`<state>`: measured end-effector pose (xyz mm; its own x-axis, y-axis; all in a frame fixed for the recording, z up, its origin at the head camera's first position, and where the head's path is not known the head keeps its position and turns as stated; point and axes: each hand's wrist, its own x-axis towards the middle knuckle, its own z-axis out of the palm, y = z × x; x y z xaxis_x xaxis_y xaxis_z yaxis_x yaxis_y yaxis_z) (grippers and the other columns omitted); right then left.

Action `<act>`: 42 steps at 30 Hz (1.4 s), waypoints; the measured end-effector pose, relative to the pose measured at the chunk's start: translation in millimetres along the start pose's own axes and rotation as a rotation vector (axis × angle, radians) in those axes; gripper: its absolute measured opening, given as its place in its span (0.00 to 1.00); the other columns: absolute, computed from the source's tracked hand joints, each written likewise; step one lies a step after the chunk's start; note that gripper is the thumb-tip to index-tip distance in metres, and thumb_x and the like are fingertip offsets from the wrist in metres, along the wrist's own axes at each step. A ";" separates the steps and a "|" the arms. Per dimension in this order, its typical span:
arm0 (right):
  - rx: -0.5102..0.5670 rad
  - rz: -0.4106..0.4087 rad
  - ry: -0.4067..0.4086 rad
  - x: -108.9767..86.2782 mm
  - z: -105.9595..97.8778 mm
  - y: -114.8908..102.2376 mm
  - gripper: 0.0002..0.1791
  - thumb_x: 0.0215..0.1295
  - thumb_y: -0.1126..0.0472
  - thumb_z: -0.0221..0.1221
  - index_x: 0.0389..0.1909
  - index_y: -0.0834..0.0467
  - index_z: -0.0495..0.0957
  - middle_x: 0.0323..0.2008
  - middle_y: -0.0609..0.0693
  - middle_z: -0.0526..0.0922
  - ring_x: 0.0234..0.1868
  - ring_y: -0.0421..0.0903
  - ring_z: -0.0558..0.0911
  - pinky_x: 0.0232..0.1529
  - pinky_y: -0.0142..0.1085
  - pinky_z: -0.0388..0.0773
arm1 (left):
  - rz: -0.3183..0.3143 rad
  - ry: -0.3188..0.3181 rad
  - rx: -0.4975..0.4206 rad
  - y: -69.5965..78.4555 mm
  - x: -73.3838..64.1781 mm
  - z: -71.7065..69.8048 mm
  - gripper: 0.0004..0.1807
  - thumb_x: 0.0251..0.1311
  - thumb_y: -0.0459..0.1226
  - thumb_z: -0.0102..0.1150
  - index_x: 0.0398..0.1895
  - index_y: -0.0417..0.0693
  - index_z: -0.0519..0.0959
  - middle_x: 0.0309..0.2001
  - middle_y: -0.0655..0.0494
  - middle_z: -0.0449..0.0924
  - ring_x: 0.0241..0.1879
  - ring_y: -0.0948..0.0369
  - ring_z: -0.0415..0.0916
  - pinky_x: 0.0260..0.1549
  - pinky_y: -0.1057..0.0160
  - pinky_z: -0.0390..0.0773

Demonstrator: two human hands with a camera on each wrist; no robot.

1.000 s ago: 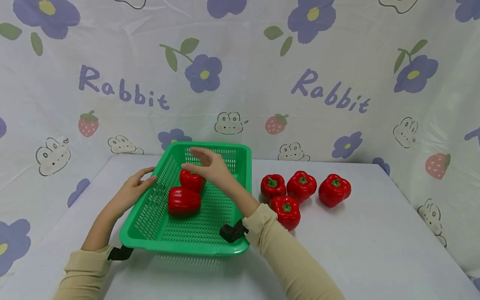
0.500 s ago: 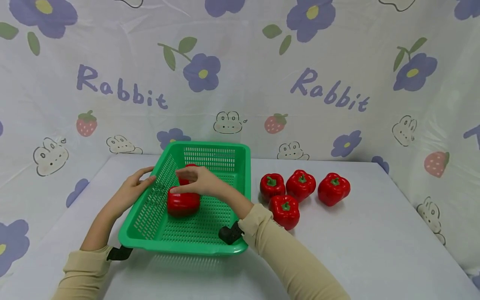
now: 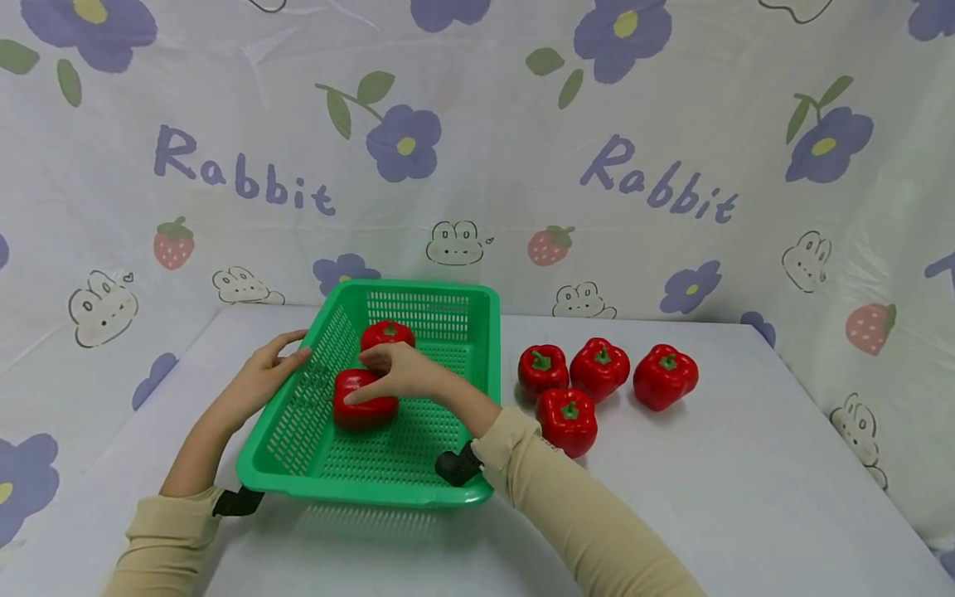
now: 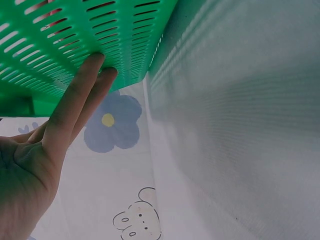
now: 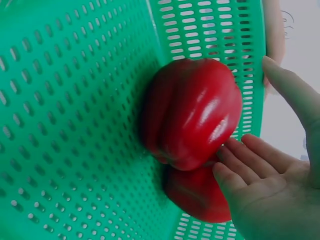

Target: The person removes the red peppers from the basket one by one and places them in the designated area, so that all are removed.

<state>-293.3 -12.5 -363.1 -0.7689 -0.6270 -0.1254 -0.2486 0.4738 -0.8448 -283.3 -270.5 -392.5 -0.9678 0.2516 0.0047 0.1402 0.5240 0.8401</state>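
Observation:
A green plastic basket (image 3: 418, 496) holds two red bell peppers. The front bell pepper (image 3: 366, 414) lies on its side; behind it, the rear bell pepper (image 3: 388, 332) shows its green stem. My left hand (image 3: 261, 375) rests against the basket's left side, its straight fingers (image 4: 75, 100) touching the slotted outer wall in the left wrist view. Inside the basket, my right hand (image 3: 409, 373) reaches over the front pepper with thumb and fingers spread. In the right wrist view its fingertips (image 5: 232, 150) are close beside the peppers; contact is unclear.
Several more red bell peppers stand stem-up on the white table (image 3: 709, 481) right of the basket, among them a near one (image 3: 567, 424) and a far-right one (image 3: 666, 377). A patterned cloth (image 3: 492, 182) hangs behind the table.
My right hand has come down from above the rear pepper toward the front one, uncovering the rear pepper. That pepper now shows its stem upward. My left hand stays in place.

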 end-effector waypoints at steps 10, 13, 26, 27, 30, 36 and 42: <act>-0.164 0.057 0.011 3.7 7.4 5.7 0.43 0.56 0.51 0.69 0.71 0.60 0.63 0.68 0.53 0.71 0.66 0.49 0.70 0.56 0.40 0.79 | -0.005 0.001 0.009 2.9 -1.9 -0.1 0.36 0.76 0.50 0.40 0.77 0.42 0.47 0.53 0.26 0.76 0.35 0.65 0.83 0.34 0.63 0.83; -0.187 0.064 0.006 3.4 9.4 5.7 0.44 0.56 0.51 0.70 0.71 0.60 0.63 0.67 0.53 0.72 0.64 0.48 0.72 0.55 0.38 0.79 | -0.006 0.001 0.008 3.2 -2.1 0.5 0.36 0.76 0.50 0.40 0.77 0.42 0.47 0.53 0.26 0.76 0.34 0.65 0.83 0.34 0.63 0.83; -0.251 0.083 0.032 3.5 13.1 6.5 0.39 0.56 0.55 0.70 0.68 0.58 0.67 0.64 0.53 0.74 0.62 0.49 0.73 0.57 0.40 0.78 | 0.000 -0.001 0.011 4.1 -3.1 0.4 0.36 0.76 0.50 0.40 0.77 0.41 0.47 0.52 0.27 0.77 0.34 0.65 0.83 0.34 0.63 0.83; -0.255 0.081 0.036 3.7 13.5 6.8 0.39 0.56 0.55 0.70 0.68 0.58 0.68 0.64 0.53 0.75 0.62 0.49 0.73 0.57 0.40 0.78 | -0.003 -0.001 0.012 3.6 -3.2 0.5 0.36 0.76 0.50 0.40 0.77 0.41 0.47 0.52 0.27 0.77 0.34 0.65 0.83 0.34 0.63 0.83; -0.257 0.081 0.044 3.3 13.8 6.5 0.39 0.56 0.56 0.71 0.68 0.59 0.68 0.63 0.53 0.75 0.61 0.48 0.73 0.55 0.38 0.79 | -0.003 -0.003 0.012 3.6 -3.1 0.7 0.36 0.76 0.50 0.40 0.78 0.41 0.46 0.52 0.27 0.77 0.34 0.65 0.83 0.33 0.63 0.83; -0.256 0.075 0.023 1.8 14.1 4.9 0.41 0.57 0.55 0.69 0.71 0.58 0.64 0.66 0.53 0.73 0.64 0.49 0.72 0.57 0.39 0.79 | 0.001 -0.006 0.004 3.8 -3.1 0.5 0.36 0.76 0.50 0.40 0.77 0.40 0.46 0.51 0.27 0.78 0.33 0.64 0.83 0.32 0.63 0.83; -0.271 0.063 0.029 0.1 14.4 3.8 0.40 0.58 0.54 0.69 0.70 0.58 0.65 0.64 0.53 0.75 0.62 0.49 0.74 0.57 0.38 0.78 | 0.003 -0.002 0.006 2.4 -2.5 1.3 0.36 0.76 0.50 0.40 0.77 0.41 0.47 0.49 0.27 0.78 0.32 0.65 0.83 0.32 0.63 0.83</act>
<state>-285.8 -19.7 -373.8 -0.8032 -0.5751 -0.1555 -0.3450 0.6617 -0.6657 -280.3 -268.7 -391.2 -0.9671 0.2544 0.0062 0.1443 0.5281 0.8368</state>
